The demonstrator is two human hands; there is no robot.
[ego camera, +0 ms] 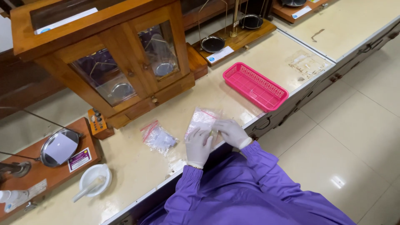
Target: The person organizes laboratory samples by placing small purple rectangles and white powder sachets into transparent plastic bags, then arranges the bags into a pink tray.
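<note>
A small clear plastic bag point(203, 119) with a red zip strip lies at the front edge of a cream worktop point(137, 166), pinned under two white-gloved hands. The left hand point(198, 146) presses flat on the bag's near end, fingers together; the right hand point(231, 132) curls over the bag's right side, its fingertips closed on the plastic beside the left. Purple sleeves point(250, 187) reach in from below. Just to the left lies a second clear bag point(158, 138) with a red strip, untouched. Behind the hands sits a pink plastic basket point(255, 86); further left stands a glass-fronted wooden balance case point(112, 58). A white mortar and pestle point(95, 180) rests near the worktop's left front, beside a wooden scale base point(46, 166) with a metal pan.
</note>
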